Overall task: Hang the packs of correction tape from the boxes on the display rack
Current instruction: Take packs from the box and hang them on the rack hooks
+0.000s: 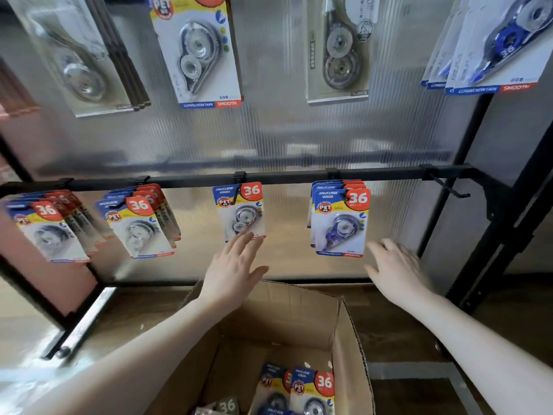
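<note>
The left hand was open, fingers straight and a little spread, its fingertips touching the lower edge of a single blue, yellow and red carded pack of correction tape that hung alone from the middle hook of the black metal rail. It held nothing. The right hand was also open and empty, fingers relaxed and blurred, just right of and below a small stack of matching carded packs with a blue dispenser hanging from the next hook to the right, apart from it.

Between and below the two forearms stood an open brown cardboard box, its flaps raised. Inside it, at the near edge of the view, lay more red-badged packs marked 36.

Farther left along the same rail hung two fuller bunches of the same cards, one left of the middle and one at the far left. At the right end of the rail a bare black hook stuck out.

Behind the rail was a ribbed translucent plastic back panel. On the upper row hung larger blister packs: a clear one at the left, a blue and yellow carded one, a dark grey one, and a blue bunch at the far right. The black frame post rose at the right.
</note>
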A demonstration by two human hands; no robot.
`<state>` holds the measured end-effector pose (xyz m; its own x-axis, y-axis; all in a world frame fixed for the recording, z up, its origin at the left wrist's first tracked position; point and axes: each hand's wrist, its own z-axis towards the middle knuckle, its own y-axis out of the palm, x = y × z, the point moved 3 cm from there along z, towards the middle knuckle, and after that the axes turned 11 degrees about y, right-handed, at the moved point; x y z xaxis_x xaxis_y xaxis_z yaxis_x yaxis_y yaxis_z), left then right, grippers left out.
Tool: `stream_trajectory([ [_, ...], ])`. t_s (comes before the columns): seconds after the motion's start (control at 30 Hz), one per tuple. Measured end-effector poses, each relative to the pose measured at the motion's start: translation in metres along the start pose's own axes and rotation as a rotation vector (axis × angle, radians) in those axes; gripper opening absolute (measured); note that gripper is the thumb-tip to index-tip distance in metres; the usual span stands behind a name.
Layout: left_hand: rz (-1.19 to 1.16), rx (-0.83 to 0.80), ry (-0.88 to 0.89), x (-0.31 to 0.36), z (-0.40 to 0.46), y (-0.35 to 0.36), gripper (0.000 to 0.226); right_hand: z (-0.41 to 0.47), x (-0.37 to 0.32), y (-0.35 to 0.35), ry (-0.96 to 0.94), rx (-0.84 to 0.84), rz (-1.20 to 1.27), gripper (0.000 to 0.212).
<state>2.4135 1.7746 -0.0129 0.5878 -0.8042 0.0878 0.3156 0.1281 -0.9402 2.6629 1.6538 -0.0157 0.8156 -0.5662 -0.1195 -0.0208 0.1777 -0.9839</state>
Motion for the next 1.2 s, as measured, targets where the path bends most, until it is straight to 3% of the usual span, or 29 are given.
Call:
stream_trajectory([
  [0.33,0.057,-0.119,-0.028,-0.049,-0.077,0.035,0.056,-0.04,-0.072,0.035,-0.138,0.006,-0.02,0.037],
  [0.63,0.005,-0.38,-0.058,-0.063,-0.111,0.081,0.067,-0.076,-0.108,0.089,-0.309,-0.023,-0.174,0.034],
  [0.73,-0.05,-0.468,-0.074,-0.058,-0.118,0.103,0.069,-0.083,-0.105,0.106,-0.42,-0.026,-0.232,0.048],
  [0.9,0.024,-0.623,-0.019,-0.061,-0.132,0.13,0.072,-0.092,-0.097,0.145,-0.506,-0.238,-0.346,0.049],
  [1.03,0.04,-0.771,0.001,-0.068,-0.147,0.152,0.07,-0.085,-0.095,0.17,-0.414,-0.408,-0.433,0.043],
  [1.2,-0.103,-1.145,0.001,-0.066,-0.168,0.175,0.054,-0.1,-0.095,0.207,-0.396,-0.74,-0.442,0.045],
])
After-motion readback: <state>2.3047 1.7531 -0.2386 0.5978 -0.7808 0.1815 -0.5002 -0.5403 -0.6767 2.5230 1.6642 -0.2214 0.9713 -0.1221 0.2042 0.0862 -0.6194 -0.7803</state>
